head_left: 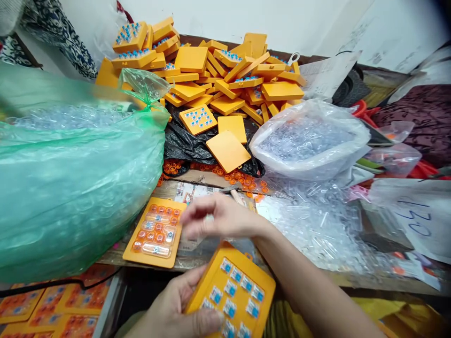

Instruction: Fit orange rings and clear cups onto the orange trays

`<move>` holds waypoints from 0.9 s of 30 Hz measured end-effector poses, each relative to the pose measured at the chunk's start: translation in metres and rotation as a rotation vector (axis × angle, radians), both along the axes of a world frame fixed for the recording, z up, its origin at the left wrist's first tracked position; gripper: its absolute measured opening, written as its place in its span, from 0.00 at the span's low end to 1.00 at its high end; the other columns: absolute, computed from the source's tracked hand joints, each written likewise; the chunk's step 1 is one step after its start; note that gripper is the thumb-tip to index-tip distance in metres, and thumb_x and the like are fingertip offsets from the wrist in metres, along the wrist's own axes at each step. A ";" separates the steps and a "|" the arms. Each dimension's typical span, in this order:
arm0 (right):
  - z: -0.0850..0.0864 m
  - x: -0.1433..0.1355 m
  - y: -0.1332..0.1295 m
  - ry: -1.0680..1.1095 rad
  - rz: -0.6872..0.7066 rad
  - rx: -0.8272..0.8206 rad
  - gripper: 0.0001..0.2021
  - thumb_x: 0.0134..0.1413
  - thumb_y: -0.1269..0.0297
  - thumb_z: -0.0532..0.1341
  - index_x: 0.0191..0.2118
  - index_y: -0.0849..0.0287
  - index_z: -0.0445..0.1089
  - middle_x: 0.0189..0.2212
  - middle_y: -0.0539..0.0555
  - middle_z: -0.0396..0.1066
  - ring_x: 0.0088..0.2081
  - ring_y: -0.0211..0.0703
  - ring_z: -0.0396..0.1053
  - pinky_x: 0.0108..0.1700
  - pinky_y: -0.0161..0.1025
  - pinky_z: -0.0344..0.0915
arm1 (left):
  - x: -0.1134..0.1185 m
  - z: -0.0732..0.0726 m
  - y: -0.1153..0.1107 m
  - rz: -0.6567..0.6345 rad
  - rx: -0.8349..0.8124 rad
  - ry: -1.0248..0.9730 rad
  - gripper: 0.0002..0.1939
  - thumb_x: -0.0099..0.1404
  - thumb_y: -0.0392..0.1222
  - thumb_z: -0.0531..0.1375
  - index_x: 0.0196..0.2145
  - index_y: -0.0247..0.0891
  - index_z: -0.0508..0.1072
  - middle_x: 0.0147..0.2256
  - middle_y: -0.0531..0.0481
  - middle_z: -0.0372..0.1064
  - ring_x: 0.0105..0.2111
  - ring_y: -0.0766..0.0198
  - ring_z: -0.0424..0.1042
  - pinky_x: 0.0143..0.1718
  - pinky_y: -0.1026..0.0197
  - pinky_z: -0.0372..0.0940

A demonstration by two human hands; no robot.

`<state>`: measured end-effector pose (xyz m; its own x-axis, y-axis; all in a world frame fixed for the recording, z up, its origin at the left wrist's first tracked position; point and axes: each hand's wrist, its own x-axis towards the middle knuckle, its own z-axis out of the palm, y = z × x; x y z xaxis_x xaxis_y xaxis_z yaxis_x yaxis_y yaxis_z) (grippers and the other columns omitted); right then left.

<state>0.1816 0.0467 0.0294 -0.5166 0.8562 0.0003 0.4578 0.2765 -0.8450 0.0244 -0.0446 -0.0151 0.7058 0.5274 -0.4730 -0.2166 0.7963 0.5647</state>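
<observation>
My left hand [176, 305] grips a yellow plastic case [243, 291] at its left edge, thumb on the face. Rows of small blue-and-white switches sit in the face of this tilted case. Over the bench, my right hand [218, 217] is slightly blurred, its fingers bent and thumb apart, with nothing visible between them. Just left of its fingertips lies a yellow panel [179, 220] fitted with orange rings and clear covers, some round and some long.
Yellow cases [192, 58] are heaped at the back. A green bag [81, 188] of clear parts bulges at left, a white bag [310, 164] at right. Clear plastic pieces [317, 230] and orange rings [243, 179] are scattered about. Finished-looking panels [66, 300] lie lower left.
</observation>
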 end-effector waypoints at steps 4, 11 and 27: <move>-0.049 0.005 0.021 -0.115 -0.189 0.217 0.12 0.50 0.74 0.65 0.42 0.58 0.77 0.46 0.57 0.76 0.47 0.48 0.71 0.51 0.47 0.63 | -0.002 -0.013 -0.002 0.033 -0.097 -0.039 0.34 0.45 0.47 0.73 0.50 0.37 0.72 0.44 0.38 0.76 0.43 0.46 0.76 0.44 0.53 0.70; -0.089 0.012 0.020 -0.284 -0.181 0.331 0.14 0.55 0.79 0.58 0.36 0.56 0.78 0.37 0.57 0.77 0.41 0.48 0.69 0.45 0.44 0.62 | -0.015 -0.019 -0.003 0.147 -0.226 -0.049 0.35 0.50 0.41 0.71 0.55 0.35 0.67 0.46 0.37 0.75 0.45 0.47 0.76 0.45 0.55 0.69; -0.086 0.059 0.002 -0.216 -0.428 0.235 0.09 0.48 0.79 0.64 0.29 0.56 0.77 0.31 0.54 0.73 0.37 0.45 0.68 0.42 0.43 0.63 | 0.016 -0.009 0.008 0.329 -0.251 0.110 0.29 0.59 0.37 0.66 0.57 0.38 0.64 0.45 0.41 0.76 0.43 0.52 0.77 0.48 0.53 0.69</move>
